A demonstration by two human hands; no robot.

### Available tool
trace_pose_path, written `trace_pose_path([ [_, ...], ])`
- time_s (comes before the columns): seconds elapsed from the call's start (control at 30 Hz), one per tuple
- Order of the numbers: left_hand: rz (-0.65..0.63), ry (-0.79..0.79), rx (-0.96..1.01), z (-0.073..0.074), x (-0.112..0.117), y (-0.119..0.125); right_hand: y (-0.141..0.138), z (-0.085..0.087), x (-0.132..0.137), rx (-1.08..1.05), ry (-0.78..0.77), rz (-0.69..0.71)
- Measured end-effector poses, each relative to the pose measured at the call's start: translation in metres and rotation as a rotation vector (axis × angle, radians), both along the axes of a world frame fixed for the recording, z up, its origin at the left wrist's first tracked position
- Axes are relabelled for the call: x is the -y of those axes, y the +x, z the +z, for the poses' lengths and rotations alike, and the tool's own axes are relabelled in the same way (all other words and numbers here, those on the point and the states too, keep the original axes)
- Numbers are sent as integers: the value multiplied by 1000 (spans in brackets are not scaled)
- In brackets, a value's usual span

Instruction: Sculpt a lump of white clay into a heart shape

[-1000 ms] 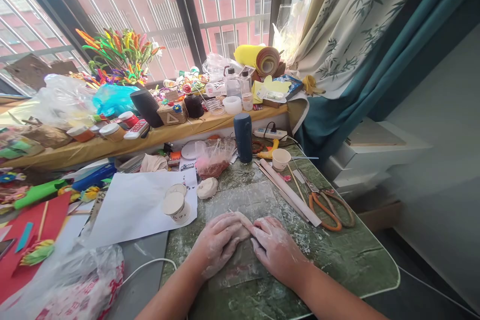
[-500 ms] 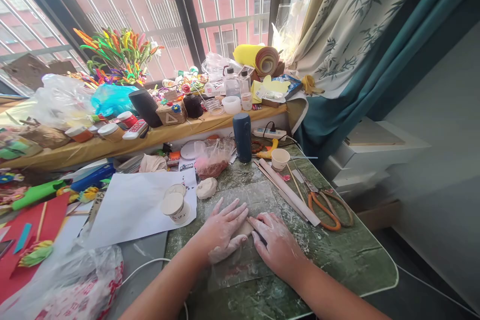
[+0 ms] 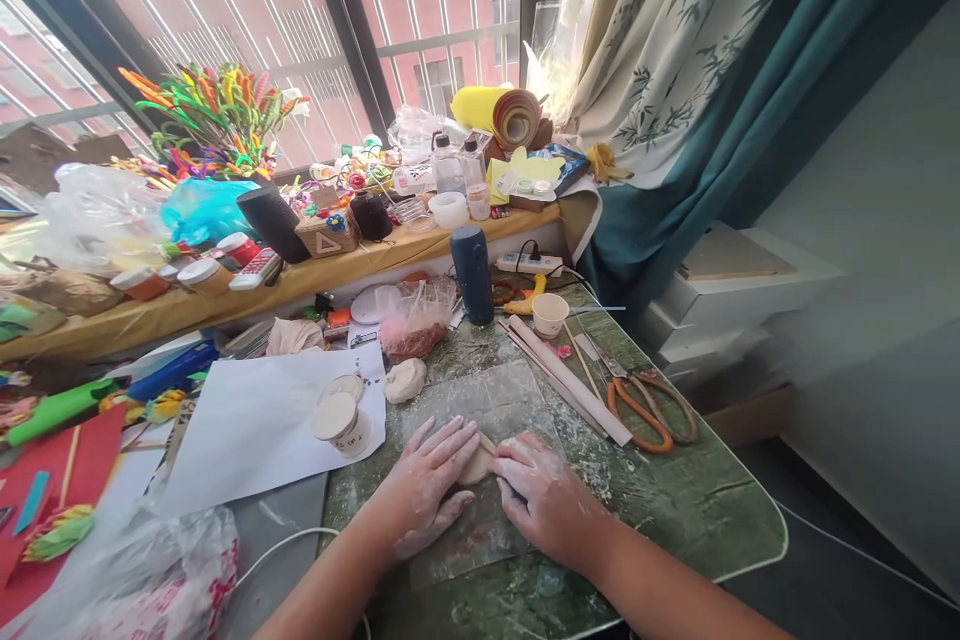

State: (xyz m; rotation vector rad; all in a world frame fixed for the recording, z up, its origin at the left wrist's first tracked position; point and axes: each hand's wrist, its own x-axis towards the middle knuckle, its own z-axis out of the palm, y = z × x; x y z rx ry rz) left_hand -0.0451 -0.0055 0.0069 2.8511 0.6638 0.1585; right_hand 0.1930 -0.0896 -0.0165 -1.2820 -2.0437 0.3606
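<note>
A flat piece of pale clay (image 3: 477, 466) lies on a clear plastic sheet (image 3: 510, 390) dusted with white powder. My left hand (image 3: 431, 485) rests over its left part, fingers stretched out and lying flat. From the right, my right hand (image 3: 544, 490) has its fingers curled together at the clay's edge, thumb tucked below, pinching it. White powder coats both hands. Part of the clay is hidden under my left fingers. Beyond them sits a rounded lump of pale clay (image 3: 405, 381).
Right of the sheet are a rolling pin (image 3: 574, 382), scissors (image 3: 637, 405) and a paper cup (image 3: 550, 316). A dark blue bottle (image 3: 472, 275) stands behind. Lidded cups (image 3: 341, 420) stand on white paper (image 3: 247, 420) at left. The table edge (image 3: 750, 565) curves at right.
My right hand has shifted slightly over the clay's edge, and more of the clay shows between my hands. The whole view has turned a little, moving the scene leftward.
</note>
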Motion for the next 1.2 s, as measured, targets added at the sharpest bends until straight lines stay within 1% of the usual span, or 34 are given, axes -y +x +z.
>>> trace_pose_path([
  [0.07,2,7,-6,0,3,-3,0,-1,1,-19,25,38],
  [0.13,2,7,-19,0,3,-2,0,-3,1,-34,38,27],
  [0.33,-2,3,-11,0,-8,13,-1,-13,-5,-48,57,-130],
  [0.43,1,3,-19,-2,-12,19,-2,-16,-7,-39,53,-179],
  [0.5,5,4,-26,-2,-13,19,-2,-15,-6,-34,39,-189],
  [0.57,6,10,-18,-1,-11,16,-1,-11,-5,-23,14,-153],
  [0.7,3,19,12,3,-3,4,2,-3,-2,-1,-7,-19],
  [0.77,-7,20,15,4,0,-4,1,-1,-2,2,-19,-20],
  [0.87,-5,42,45,3,3,-14,0,-4,-3,-19,-52,-81],
  [0.97,66,71,104,-2,5,-20,-1,-9,-4,-59,-4,-61],
  [1.03,152,86,164,-6,6,-22,0,-14,-4,-117,58,-72],
  [1.1,281,105,244,-11,9,-20,3,-18,-6,-177,82,-164],
  [1.17,403,105,298,-16,11,-16,6,-20,-9,-210,47,-293],
  [1.2,431,88,297,-18,11,-13,7,-21,-11,-211,14,-348],
])
